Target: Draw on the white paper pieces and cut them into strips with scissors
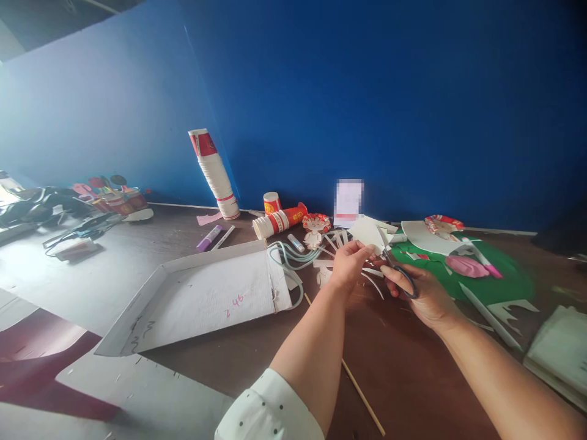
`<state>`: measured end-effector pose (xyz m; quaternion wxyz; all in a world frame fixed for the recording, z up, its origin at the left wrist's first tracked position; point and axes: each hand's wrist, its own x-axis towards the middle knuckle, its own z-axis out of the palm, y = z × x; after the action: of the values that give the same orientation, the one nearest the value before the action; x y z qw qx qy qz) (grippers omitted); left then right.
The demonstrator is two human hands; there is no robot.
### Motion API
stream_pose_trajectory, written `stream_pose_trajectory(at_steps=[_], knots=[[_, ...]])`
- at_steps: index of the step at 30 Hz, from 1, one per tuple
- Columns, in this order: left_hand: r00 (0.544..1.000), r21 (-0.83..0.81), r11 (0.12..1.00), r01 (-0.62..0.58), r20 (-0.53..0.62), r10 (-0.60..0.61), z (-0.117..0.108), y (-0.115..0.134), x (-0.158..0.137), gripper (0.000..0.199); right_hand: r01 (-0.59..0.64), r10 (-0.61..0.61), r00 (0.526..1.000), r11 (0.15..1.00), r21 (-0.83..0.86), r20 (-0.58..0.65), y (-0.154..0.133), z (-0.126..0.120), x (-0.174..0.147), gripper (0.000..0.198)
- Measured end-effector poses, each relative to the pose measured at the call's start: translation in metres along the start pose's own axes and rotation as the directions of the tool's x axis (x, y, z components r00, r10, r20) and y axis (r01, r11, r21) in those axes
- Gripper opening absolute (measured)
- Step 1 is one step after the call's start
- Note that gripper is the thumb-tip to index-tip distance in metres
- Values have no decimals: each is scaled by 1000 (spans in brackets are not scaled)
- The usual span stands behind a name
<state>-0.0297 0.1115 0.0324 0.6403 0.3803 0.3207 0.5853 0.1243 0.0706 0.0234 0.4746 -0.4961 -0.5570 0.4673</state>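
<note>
The left hand (351, 263) pinches a flat white paper piece (365, 232), right of centre above the dark smooth tabletop (389, 373); the right hand (424, 296) grips black-looped scissors (409, 279), blades beside the paper; a shallow white cardboard tray (192, 296) lies left; a green sheet (511, 269), right.

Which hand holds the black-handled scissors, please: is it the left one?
No, the right hand grips the black-handled scissors, while the left hand holds white paper.
</note>
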Motion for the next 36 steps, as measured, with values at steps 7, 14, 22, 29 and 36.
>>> stream_pose_trajectory(at_steps=[7,14,22,29,36], knots=[[1000,-8,1000,1,8,-1,0,0,0,46,-3,3,1000,1000,-1,4,1,0,1,38],[998,-10,1000,30,55,-29,-1,-6,1,49,44,-42,999,993,-113,18,-1,0,-1,31],[996,59,997,39,81,-44,-1,-4,-2,43,13,-8,999,991,-135,38,-5,1,-4,43],[992,81,996,31,121,-41,-4,-5,-1,45,33,-28,999,982,-185,30,-3,0,-2,45],[993,58,998,25,112,-31,-4,-8,0,45,32,-29,999,978,-204,20,-5,-1,-3,47]])
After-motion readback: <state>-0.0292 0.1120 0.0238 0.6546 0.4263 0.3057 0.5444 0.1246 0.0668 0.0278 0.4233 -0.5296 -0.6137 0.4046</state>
